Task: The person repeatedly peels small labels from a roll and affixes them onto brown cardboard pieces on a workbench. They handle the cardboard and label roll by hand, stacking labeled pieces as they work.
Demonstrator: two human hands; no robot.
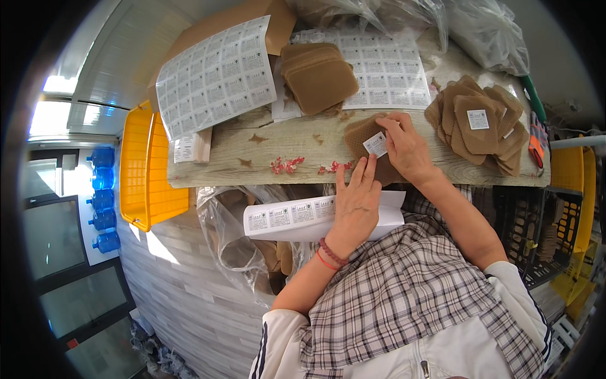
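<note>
Head view: worked at the bench [221, 142], over a brown sheet [356, 133] by its front edge; set left hand [358, 199], fingers partly spread, and right hand [407, 146], fingers bent, grip unclear, at a white label [377, 144]; probably needed smoothing outward.

The right hand [407, 148] covers the right part of the brown textured piece [360, 129], and whether its fingers grip the piece cannot be told. The left hand [360, 205] hides part of the lap sheet [284, 216]; the print on its labels is too small to read. On the far side, the brown stack [319, 82] covers part of a label sheet [394, 69], and the plastic bags [495, 41] run out of view. The tabletop [221, 151] partly hides the black crate [565, 218] on the right. The dark bundle [158, 354] at near left is too unclear to identify.
</note>
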